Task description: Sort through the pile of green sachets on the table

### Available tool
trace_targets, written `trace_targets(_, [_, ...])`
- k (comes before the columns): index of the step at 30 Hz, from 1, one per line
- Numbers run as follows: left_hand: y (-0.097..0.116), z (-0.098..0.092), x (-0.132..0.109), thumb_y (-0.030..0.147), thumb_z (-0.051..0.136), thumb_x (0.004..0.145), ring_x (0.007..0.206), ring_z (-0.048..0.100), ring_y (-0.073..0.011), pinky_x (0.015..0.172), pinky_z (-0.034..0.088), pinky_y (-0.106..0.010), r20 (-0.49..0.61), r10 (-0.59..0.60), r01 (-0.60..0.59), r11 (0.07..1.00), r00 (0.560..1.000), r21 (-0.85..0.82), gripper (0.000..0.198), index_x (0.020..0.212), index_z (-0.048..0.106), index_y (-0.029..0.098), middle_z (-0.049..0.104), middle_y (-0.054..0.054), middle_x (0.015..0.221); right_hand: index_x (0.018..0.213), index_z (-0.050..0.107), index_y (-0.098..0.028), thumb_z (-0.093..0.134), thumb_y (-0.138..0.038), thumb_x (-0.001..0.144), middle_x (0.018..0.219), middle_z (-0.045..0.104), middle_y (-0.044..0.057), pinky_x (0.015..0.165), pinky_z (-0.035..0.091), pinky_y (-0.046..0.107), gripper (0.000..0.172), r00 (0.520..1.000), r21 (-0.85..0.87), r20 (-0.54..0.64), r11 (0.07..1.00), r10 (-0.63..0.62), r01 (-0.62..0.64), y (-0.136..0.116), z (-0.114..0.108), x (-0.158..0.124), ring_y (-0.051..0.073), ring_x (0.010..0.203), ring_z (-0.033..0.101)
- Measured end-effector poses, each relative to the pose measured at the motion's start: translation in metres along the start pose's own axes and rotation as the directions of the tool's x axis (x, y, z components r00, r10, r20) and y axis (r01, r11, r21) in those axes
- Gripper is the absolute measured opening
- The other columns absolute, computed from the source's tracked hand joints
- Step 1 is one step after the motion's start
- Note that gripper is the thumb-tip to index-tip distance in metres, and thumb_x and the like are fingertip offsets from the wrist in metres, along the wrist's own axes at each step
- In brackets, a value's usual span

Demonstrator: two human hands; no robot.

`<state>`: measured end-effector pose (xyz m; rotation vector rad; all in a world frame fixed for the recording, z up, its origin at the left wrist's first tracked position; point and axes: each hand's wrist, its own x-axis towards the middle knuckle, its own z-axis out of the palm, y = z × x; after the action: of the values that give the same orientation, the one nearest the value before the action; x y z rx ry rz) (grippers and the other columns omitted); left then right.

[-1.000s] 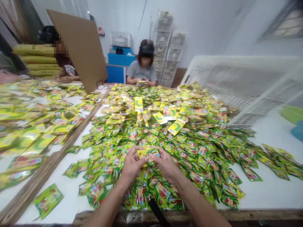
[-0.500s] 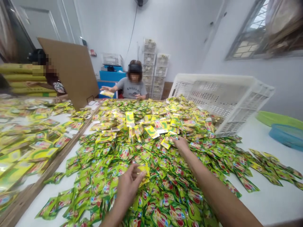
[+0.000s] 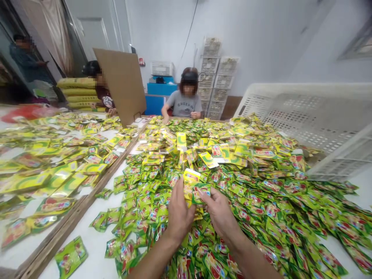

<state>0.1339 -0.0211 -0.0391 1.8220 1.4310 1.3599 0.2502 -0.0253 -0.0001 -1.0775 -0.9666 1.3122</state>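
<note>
My left hand is closed around a small yellow carton, its white-edged end pointing away from me. Pinched between the thumb and fingers of my right hand is a shiny green sachet with a red and white print. The sachet lies against the near part of the carton, partly covering it; whether it is inside the carton I cannot tell. Both hands are close together over a wide heap of green sachets. Beyond them, flat yellow cartons lie on the heap.
A white perforated crate lies tipped at the right. A wooden strip divides the table, with more yellow cartons on its left. A cardboard panel stands at the back left. A co-worker sits opposite; others are further left.
My right hand has come back from the cartons towards my left hand, bringing a green sachet. My left hand has moved forward with the yellow carton. The view has turned left.
</note>
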Motion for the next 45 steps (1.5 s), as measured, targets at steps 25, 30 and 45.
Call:
trace_targets(25, [-0.013,-0.047,-0.031,0.032,0.067,0.072,0.099,0.061,-0.0222,0.086,0.047,-0.033,0.403,-0.346,0.53,0.609,0.847,-0.591,0.04,0.109,0.062,0.016,0.067,-0.009,0.107,0.075,0.066,-0.019,0.062,-0.038,0.072,0.077,0.066,0.002,0.069,0.044,0.03,0.019,0.937,-0.681,0.35,0.689,0.009,0.248,-0.025,-0.027,0.014,0.022,0.079,0.057])
trace_targets(30, [-0.008,-0.044,-0.027,0.029,0.075,0.063,0.093,0.064,-0.022,0.082,0.05,-0.032,0.429,-0.387,0.577,0.505,0.816,-0.642,0.04,0.099,0.066,0.016,0.069,-0.009,0.104,0.075,0.062,-0.018,0.063,-0.041,0.071,0.067,0.058,0.0,0.059,0.039,0.026,0.023,0.96,-0.701,0.153,0.66,-0.233,0.272,-0.009,-0.019,0.012,0.018,0.065,0.052])
trace_targets(45, [-0.004,-0.046,-0.025,0.028,0.079,0.055,0.078,0.066,-0.0202,0.074,0.052,-0.031,0.326,-0.543,0.582,0.407,0.774,-0.704,0.039,0.09,0.07,0.013,0.073,-0.008,0.085,0.091,0.058,-0.02,0.055,-0.038,0.081,0.083,0.064,0.004,0.071,0.046,0.029,0.021,0.959,-0.608,0.112,0.745,-0.262,0.274,0.007,-0.004,-0.02,0.019,0.078,0.059])
